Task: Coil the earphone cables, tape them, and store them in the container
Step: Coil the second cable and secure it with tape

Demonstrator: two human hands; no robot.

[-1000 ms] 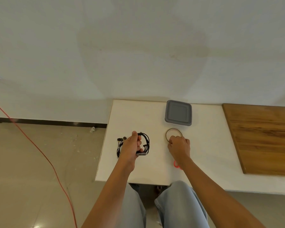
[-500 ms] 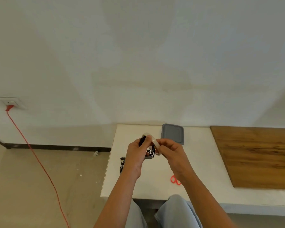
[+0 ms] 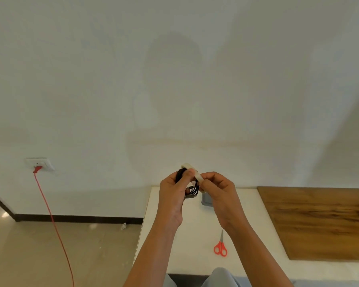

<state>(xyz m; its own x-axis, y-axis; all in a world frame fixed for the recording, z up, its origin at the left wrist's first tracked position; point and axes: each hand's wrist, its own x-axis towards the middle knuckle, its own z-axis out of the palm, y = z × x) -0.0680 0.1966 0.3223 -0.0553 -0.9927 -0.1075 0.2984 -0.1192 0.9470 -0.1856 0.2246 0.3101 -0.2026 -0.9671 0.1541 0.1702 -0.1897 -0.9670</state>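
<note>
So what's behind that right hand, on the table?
Only a corner of the grey container shows on the white table behind the right hand, which grips the tape roll; the left hand holds the coiled earphone cables. The rest of the container is covered.

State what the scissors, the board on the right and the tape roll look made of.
Scissors: glossy red handles, likely plastic; grey blades, probably metal. Board: wood or wood-look laminate, brown streaky grain, matte. Tape roll: pale, translucent-looking band, probably plastic tape; too small to be sure.
</note>
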